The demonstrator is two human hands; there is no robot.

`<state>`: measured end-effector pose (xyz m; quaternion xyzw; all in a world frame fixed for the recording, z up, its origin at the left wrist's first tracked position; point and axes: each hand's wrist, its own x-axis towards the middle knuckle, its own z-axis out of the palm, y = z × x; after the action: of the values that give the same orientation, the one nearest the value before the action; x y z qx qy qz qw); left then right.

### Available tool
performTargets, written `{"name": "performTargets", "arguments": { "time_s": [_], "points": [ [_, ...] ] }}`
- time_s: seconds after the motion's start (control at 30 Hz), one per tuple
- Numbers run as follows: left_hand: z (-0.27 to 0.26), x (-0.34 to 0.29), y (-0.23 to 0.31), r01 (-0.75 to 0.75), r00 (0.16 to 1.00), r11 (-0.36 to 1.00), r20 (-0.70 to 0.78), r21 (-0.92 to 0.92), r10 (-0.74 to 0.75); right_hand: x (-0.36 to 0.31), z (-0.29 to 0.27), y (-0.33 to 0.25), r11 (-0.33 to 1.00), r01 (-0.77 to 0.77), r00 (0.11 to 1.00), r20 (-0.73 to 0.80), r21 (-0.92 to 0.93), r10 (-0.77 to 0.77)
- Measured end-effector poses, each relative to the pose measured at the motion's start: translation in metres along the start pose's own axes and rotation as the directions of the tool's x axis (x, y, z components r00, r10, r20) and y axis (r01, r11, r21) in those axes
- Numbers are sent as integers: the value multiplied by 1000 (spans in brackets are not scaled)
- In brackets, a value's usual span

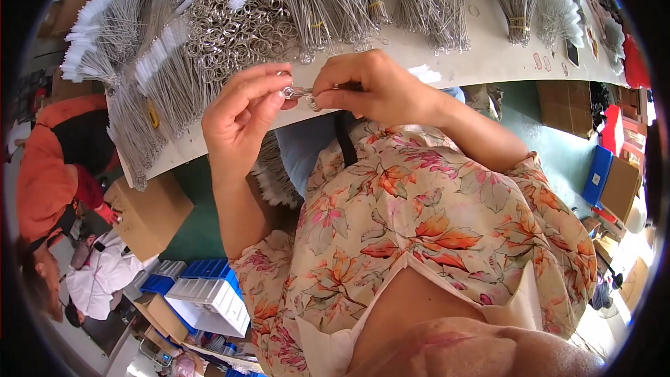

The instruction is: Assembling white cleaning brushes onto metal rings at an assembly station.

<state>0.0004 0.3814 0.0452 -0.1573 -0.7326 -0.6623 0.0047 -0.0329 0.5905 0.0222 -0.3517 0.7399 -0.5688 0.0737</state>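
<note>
My left hand (241, 105) is closed in a pinch, thumb and fingers on a small shiny metal ring (287, 92). My right hand (370, 84) is closed around thin wire brush handles (303, 91), whose looped ends point toward the ring between the hands. Another ring shape hangs just under the right fingertips. White bristles (424, 73) show beyond my right wrist; whether they belong to the held handles I cannot tell. Just past my left fingers lies a heap of loose metal rings (241, 31) on the pale table (481, 66).
Bundles of white-tipped wire brushes (335, 0) line the table's far side, with more bundles (167, 73) at the left. A dark phone-like object (572, 53) lies at the right. Cardboard boxes (150, 213) flank the table. At the left a person in orange (49, 160) bends over.
</note>
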Motion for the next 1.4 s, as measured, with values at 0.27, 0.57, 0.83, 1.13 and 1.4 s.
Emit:
{"name": "performTargets", "arguments": {
  "time_s": [0.27, 0.57, 0.83, 1.13, 1.4],
  "points": [
    [1, 12, 2, -71, 990, 996, 116, -48, 76, 3, -20, -6, 734, -512, 853, 363, 446, 374],
    [31, 25, 20, -362, 903, 920, -186, 152, 386, 18, -26, -53, 625, -289, 906, -3, 725, 423],
    [24, 41, 28, -349, 917, 909, -117, 230, 382, 28, -34, -46, 795, -204, 952, -74, 572, 297],
    [3, 62, 51, -326, 943, 874, 184, 361, 276, 29, -38, -44, 851, -192, 964, -70, 488, 258],
    [-10, 31, 51, 218, 970, 895, -11, -389, -241, 38, -25, -47, 736, -263, 960, 90, 623, 266]
  ]
}}
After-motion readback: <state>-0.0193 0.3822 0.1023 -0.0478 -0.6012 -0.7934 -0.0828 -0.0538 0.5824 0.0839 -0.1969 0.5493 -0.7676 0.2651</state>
